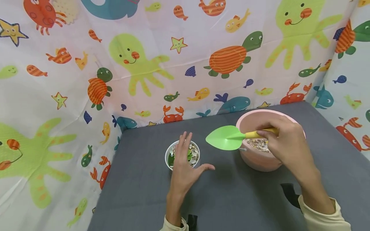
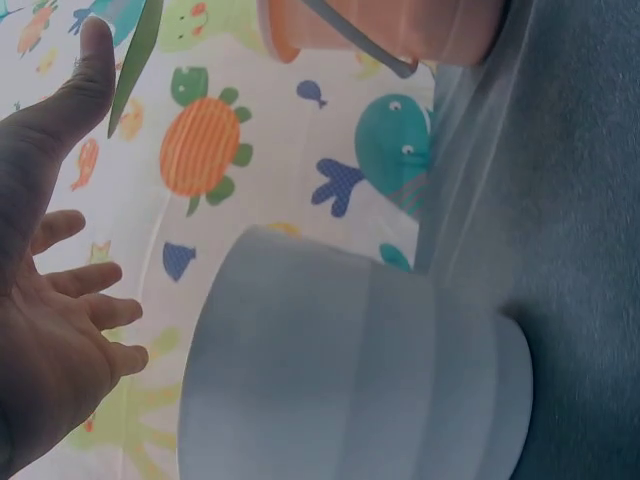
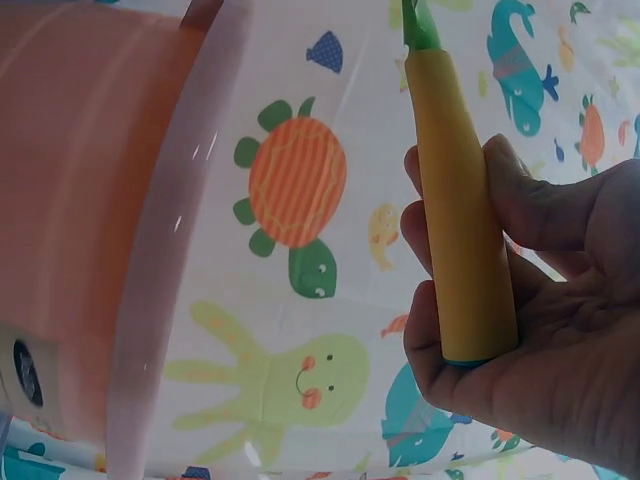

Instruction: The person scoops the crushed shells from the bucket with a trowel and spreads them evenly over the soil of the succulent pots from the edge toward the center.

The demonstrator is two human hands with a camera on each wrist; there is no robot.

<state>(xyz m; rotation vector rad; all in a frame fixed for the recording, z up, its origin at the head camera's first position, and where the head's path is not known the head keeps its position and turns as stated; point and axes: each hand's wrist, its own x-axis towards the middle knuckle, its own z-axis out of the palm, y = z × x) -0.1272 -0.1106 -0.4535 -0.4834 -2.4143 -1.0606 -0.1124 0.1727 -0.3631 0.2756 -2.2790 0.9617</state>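
Note:
My right hand grips the yellow handle of a toy trowel, whose green blade points left, in the air between the two containers. Beneath that hand stands a pink bucket with pebbly, gravel-like material inside. My left hand is held over a small white pot, fingers straight and thumb spread, holding nothing. Pale chips and green leaves show in the pot, partly hidden by the fingers. The left wrist view shows the pot's ribbed side beside the open palm.
A dark grey cloth covers the table. Behind and along both sides hangs a white curtain printed with sea animals. The bucket's grey handle hangs down its side. Black straps show near the wrists.

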